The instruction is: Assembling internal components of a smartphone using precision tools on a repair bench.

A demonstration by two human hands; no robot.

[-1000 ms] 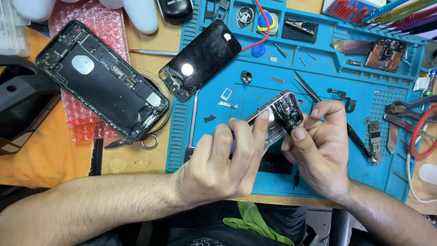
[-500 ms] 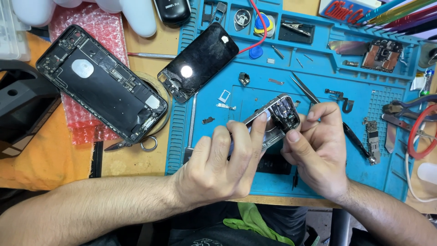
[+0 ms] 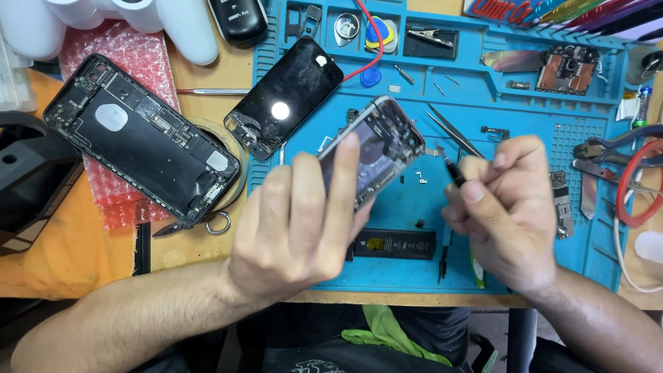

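My left hand (image 3: 304,221) grips an opened phone body (image 3: 376,148) with a silver frame and holds it tilted above the blue repair mat (image 3: 525,159). My right hand (image 3: 507,211) is just to the right of the phone, apart from it, pinching a thin dark tool (image 3: 454,173) between thumb and fingers. A black phone battery (image 3: 394,244) lies flat on the mat below the hands. Small screws and metal brackets (image 3: 420,177) are scattered on the mat between the two hands.
A larger opened black phone housing (image 3: 141,138) rests on pink bubble wrap at left. A cracked black screen (image 3: 284,97) lies by the mat's left edge. Tweezers (image 3: 452,131), circuit boards (image 3: 568,70) and pliers (image 3: 611,148) sit on the mat. White cups stand at the back left.
My left hand has lifted the phone body up and to the left. My right hand has come off the phone and moved right, holding the thin tool. The battery below is uncovered.
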